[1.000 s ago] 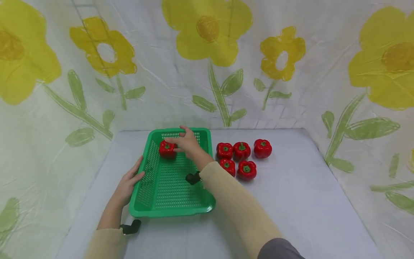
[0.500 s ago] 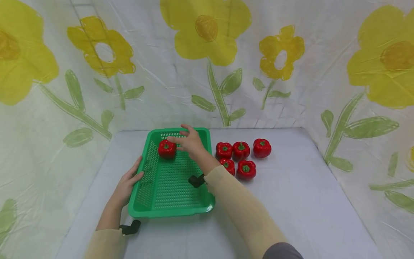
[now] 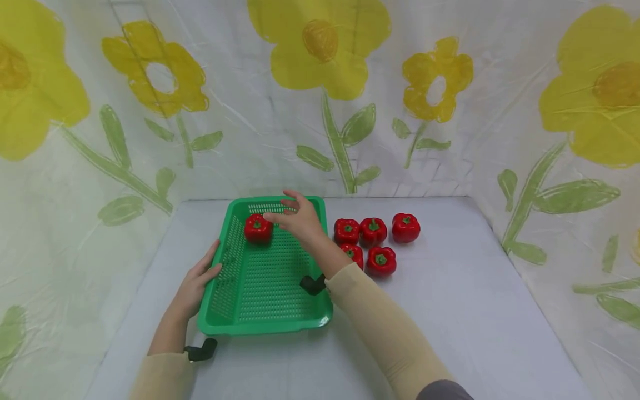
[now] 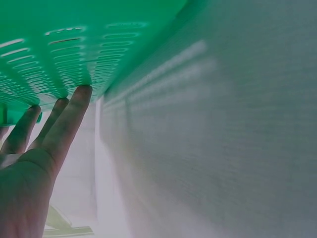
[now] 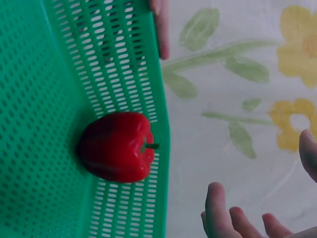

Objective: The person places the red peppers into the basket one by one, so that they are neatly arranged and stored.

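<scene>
One red bell pepper (image 3: 258, 230) sits stem up in the far left part of a green perforated basket (image 3: 265, 329). My right hand (image 3: 304, 223) hovers over the basket, just right of that pepper, its fingers spread apart and holding nothing. In the right wrist view a gap separates the fingers from the pepper (image 5: 116, 148). My left hand (image 3: 192, 286) rests against the basket's left side, thumb at the rim. The left wrist view shows straight fingers (image 4: 67, 124) touching the slotted outer wall. Right of the basket stands a cluster of red bell peppers (image 3: 373, 232).
A white table (image 3: 475, 311) carries everything. One bell pepper (image 3: 405, 228) lies slightly apart at the cluster's right; another (image 3: 352, 255) is partly hidden by the right forearm. Behind the table hangs a curtain (image 3: 240, 150) with yellow flowers. Each wrist bears a black camera mount (image 3: 202, 350).
My right hand has drawn away from the bell pepper in the basket, moving slightly right. That pepper stays where it was, and my left hand has kept its place on the basket.
</scene>
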Tool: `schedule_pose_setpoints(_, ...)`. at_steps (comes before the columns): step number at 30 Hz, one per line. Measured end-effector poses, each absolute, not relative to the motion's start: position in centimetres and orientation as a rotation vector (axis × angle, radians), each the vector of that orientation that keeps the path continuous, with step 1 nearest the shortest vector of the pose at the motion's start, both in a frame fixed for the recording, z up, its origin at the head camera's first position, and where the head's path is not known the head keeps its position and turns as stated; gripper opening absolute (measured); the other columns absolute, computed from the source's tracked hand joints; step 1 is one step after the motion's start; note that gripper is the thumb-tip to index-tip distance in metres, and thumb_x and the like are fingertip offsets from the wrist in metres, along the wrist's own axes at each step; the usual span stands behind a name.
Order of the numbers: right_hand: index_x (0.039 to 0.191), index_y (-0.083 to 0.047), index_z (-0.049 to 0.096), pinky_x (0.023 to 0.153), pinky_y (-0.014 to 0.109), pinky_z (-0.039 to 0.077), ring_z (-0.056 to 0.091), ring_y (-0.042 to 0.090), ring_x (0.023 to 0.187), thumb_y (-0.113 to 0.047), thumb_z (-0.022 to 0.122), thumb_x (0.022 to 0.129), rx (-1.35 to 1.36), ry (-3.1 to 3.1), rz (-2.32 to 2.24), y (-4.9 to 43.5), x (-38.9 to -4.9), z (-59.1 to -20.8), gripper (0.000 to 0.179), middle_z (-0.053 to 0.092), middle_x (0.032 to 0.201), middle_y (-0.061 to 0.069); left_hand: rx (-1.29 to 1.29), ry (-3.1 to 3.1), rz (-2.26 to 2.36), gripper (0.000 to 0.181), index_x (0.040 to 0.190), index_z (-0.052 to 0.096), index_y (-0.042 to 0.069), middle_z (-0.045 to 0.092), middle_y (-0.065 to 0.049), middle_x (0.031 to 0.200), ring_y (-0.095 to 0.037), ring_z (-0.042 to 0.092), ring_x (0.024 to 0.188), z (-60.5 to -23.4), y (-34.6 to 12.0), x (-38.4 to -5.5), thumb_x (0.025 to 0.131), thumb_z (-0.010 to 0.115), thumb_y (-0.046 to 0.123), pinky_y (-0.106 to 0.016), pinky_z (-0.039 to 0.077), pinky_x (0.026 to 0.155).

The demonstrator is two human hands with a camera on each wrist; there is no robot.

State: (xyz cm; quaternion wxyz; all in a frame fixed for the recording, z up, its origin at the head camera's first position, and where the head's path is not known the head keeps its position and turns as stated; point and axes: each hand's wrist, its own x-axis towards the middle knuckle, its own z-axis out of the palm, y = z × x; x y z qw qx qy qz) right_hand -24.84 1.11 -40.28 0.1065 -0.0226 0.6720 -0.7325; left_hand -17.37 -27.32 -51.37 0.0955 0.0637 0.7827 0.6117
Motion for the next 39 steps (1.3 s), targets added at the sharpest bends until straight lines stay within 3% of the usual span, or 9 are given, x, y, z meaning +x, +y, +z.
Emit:
schedule_pose_setpoints(8,0.150,-0.020,0.047,0.095,0.044,0.058,0.044,0.038,0.142,-0.015,0.082,0.086,-0.140,1.955,-2.235,2.1,-24.2,-39.9,0.072,0.047,0.153,0.017,0.179,2.294,1.845,0.060,0.162,0.013,0.039,0.005,0.000,0.171,-0.041,0.012,0.154,-51.4,-27.3,-17.3,0.109,0.042,0.033,-0.017,0.048,0.096)
schedule_pose_setpoints(25,0.147,-0.030,0.048,0.106,0.044,0.051,0.047,0.030,0.140,-0.030,0.083,0.086,-0.173,2.083,-2.162,4.0,-22.4,-40.5,0.070,0.054,0.148,0.002,0.178,2.330,1.813,0.060,0.162,0.013,0.038,0.007,0.002,0.171,-0.038,0.010,0.155,-51.5,-27.4,-17.0,0.109,0.042,0.036,-0.017,0.043,0.101)
schedule_pose_setpoints(33,0.148,-0.028,0.048,0.108,0.047,0.050,0.046,0.031,0.142,-0.027,0.081,0.088,-0.175,2.076,-2.180,5.1,-21.5,-40.4,0.069,0.050,0.151,0.007,0.177,2.329,1.796,0.060,0.162,0.013,0.037,0.006,0.001,0.171,-0.038,0.008,0.156,-51.7,-27.7,-16.9,0.109,0.042,0.035,-0.014,0.039,0.103)
schedule_pose_setpoints(35,0.147,-0.028,0.049,0.108,0.047,0.049,0.046,0.030,0.142,-0.028,0.082,0.087,-0.180,2.082,-2.184,5.5,-21.4,-40.3,0.068,0.051,0.151,0.006,0.179,2.344,1.788,0.060,0.162,0.013,0.038,0.007,0.001,0.171,-0.037,0.009,0.156,-51.7,-27.7,-17.0,0.109,0.041,0.035,-0.020,0.038,0.107)
schedule_pose_setpoints(39,0.146,-0.030,0.049,0.108,0.048,0.049,0.047,0.031,0.141,-0.032,0.082,0.086,-0.192,2.114,-2.196,6.5,-21.0,-40.1,0.068,0.051,0.151,0.006,0.189,2.355,1.785,0.059,0.161,0.013,0.039,0.007,0.003,0.171,-0.035,0.008,0.156,-51.5,-27.5,-17.4,0.109,0.041,0.036,-0.045,0.028,0.119)
